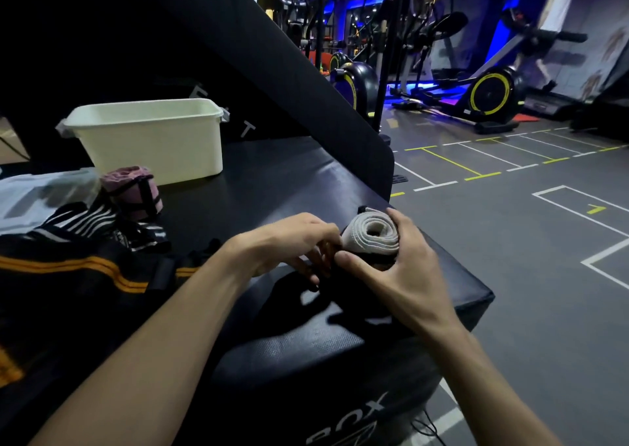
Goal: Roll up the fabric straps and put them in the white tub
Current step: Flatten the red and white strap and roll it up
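You can read "BOX" in white caps on the front face of the black padded bench [343,422], btm edge of view, partly cut off. Behind the white tub [149,139], the dark slanted panel [238,119] carries pale letters, approx "E", "T", "T", too dim to confirm.

One white tub [146,136], two rolled straps [372,233] [131,187].

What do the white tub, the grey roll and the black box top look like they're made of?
Tub: likely plastic, smooth matte walls with a moulded rim. Grey roll: woven fabric, with a ribbed coiled edge. Box top: probably vinyl or faux leather, with a slight sheen and fine grain.
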{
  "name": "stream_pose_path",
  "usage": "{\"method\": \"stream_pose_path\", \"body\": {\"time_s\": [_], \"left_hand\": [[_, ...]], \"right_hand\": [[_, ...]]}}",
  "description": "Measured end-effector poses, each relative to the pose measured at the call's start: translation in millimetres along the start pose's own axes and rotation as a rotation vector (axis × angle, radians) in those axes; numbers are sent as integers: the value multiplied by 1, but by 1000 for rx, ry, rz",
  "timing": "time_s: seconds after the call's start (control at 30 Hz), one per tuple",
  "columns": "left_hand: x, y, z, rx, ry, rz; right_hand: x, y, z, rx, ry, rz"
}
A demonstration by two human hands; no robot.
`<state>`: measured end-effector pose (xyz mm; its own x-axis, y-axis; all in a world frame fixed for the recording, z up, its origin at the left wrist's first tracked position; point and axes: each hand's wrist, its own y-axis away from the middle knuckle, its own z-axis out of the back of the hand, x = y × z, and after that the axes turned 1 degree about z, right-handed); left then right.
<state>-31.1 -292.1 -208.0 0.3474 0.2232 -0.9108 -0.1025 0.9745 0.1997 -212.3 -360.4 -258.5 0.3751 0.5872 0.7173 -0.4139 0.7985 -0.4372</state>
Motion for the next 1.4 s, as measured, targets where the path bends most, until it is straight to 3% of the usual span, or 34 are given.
{"method": "stream_pose_path", "body": {"time_s": [0.1, 0.37, 0.6, 0.73, 0.87, 1.07, 1.17, 1.27, 1.33, 1.4], "left_hand": [[0, -4, -2, -56, -4, -35], [17, -20, 0, -184, -66, -182], [24, -19, -4, -230, 4, -31], [18, 8, -22, -419, -21, -54], [25, 54, -28, -567, 71, -44], [46, 137, -18, -596, 214, -67], [51, 160, -9, -616, 67, -145], [55, 182, 7, -839, -227, -214], [63, 197, 24, -980, -487, -207], [71, 209, 40, -1021, -671, -117]], "right_hand": [[-2, -2, -2, -23, -97, 6], [-7, -9, 1, 120, -291, 77], [3, 1, -4, 80, -242, 88], [10, 14, -3, 45, -211, 20], [23, 30, -9, 134, -334, 112], [49, 41, -43, 239, -332, 242], [60, 39, -47, 262, -272, 316], [65, 36, -44, 250, -281, 290], [66, 35, -41, 230, -323, 243], [69, 32, -38, 159, -386, 204]]}}
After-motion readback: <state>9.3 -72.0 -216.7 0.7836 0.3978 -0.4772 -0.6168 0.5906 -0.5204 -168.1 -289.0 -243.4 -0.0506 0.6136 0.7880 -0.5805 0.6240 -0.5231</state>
